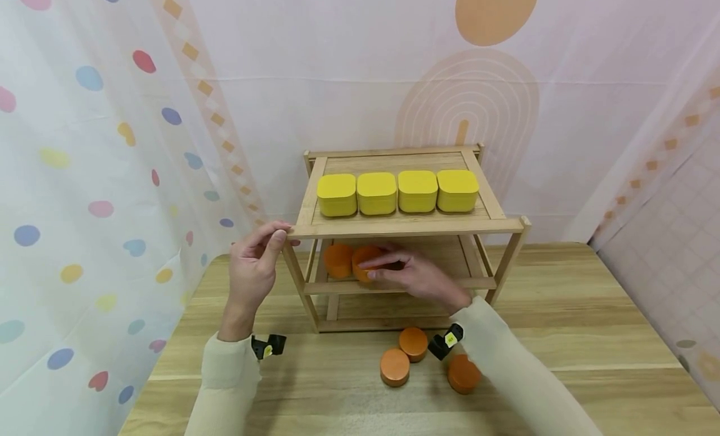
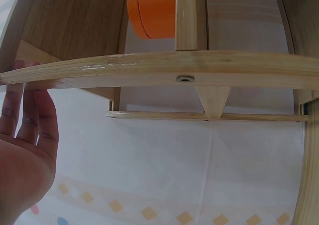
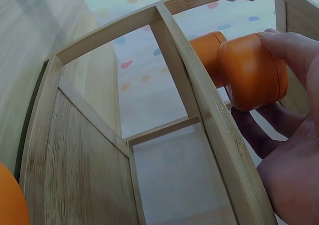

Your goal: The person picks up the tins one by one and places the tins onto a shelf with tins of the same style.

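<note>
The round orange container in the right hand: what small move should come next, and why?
Probably settle that round orange container on the middle wooden shelf and release it: the right hand pinches it beside a matching orange container. Whether it touches the shelf is unclear.

The wood-grained surface carries a wooden rack and, in front of it, three orange round boxes, while the top shelf bears four yellow boxes in a row and the middle shelf an orange box, beside which another orange box, partly covered, perhaps also rests.
</note>
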`<state>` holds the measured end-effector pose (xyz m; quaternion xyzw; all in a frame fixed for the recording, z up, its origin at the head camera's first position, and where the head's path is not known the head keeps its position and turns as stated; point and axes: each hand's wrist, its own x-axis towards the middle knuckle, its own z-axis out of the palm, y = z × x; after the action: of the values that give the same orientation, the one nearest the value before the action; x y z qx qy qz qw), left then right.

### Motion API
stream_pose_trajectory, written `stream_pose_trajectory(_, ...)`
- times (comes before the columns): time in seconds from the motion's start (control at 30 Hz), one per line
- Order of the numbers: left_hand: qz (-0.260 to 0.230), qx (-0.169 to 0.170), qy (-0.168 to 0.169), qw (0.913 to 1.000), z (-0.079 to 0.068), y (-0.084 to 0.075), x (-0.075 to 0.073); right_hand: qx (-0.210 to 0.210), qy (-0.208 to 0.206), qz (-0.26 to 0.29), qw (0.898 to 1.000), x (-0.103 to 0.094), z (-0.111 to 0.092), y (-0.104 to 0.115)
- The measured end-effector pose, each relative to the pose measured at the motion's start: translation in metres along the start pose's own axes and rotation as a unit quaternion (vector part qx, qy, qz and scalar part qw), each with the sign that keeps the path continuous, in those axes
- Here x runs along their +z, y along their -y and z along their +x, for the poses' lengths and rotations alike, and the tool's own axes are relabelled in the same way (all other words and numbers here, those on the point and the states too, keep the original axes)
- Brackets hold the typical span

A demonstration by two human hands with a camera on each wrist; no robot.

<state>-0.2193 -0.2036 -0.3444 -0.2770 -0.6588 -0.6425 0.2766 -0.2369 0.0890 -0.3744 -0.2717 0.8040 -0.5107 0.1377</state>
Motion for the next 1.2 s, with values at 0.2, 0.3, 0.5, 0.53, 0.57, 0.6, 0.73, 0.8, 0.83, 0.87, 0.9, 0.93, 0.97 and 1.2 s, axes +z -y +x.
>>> stream_pose_trajectory(0.2,0.003,-0.003,-0.002,1.0000,0.000,0.000,0.000,-0.009,-0.001,0.008,1.000,0.000,0.005,-0.002)
stream_pose_trajectory(0.3,0.004,-0.002,-0.002,1.0000,0.000,0.000,0.000,-0.026,-0.005,0.011,1.000,0.000,0.006,-0.003)
stream_pose_trajectory(0.5,0.007,0.002,-0.002,1.0000,0.000,-0.001,0.000,-0.051,-0.013,0.008,0.999,0.000,0.009,-0.005)
stream_pose_trajectory(0.53,0.005,0.002,-0.002,1.0000,0.000,0.000,0.000,-0.054,-0.014,0.005,0.998,0.000,0.009,-0.005)
stream_pose_trajectory(0.57,0.005,0.002,-0.001,1.0000,0.000,0.000,0.001,-0.054,-0.015,0.003,0.998,0.000,0.010,-0.006)
stream_pose_trajectory(0.6,0.005,0.001,-0.001,1.0000,0.001,0.000,0.001,-0.053,-0.016,0.000,0.998,0.000,0.010,-0.006)
stream_pose_trajectory(0.73,0.004,-0.001,-0.001,1.0000,0.000,0.000,0.000,-0.050,-0.018,-0.013,0.999,0.000,0.010,-0.007)
stream_pose_trajectory(0.8,0.004,-0.001,-0.001,1.0000,0.000,0.000,0.000,-0.047,-0.018,-0.015,0.999,0.001,0.011,-0.007)
stream_pose_trajectory(0.83,0.004,0.000,-0.002,1.0000,-0.001,0.000,0.000,-0.046,-0.018,-0.016,0.999,0.001,0.011,-0.008)
stream_pose_trajectory(0.87,0.004,0.001,-0.001,1.0000,-0.001,0.000,-0.001,-0.046,-0.017,-0.018,0.999,0.001,0.011,-0.008)
stream_pose_trajectory(0.9,0.002,0.003,-0.001,1.0000,-0.001,0.000,-0.001,-0.044,-0.016,-0.019,0.999,0.002,0.012,-0.008)
stream_pose_trajectory(0.93,0.000,0.004,0.000,1.0000,-0.001,0.000,-0.001,-0.042,-0.016,-0.018,0.999,0.002,0.012,-0.008)
stream_pose_trajectory(0.97,-0.002,0.004,0.000,1.0000,-0.001,0.000,-0.001,-0.039,-0.016,-0.017,0.999,0.002,0.012,-0.008)
stream_pose_trajectory(1.2,0.002,0.004,-0.003,1.0000,0.000,0.000,0.000,-0.037,-0.021,-0.010,0.999,0.002,0.010,-0.008)
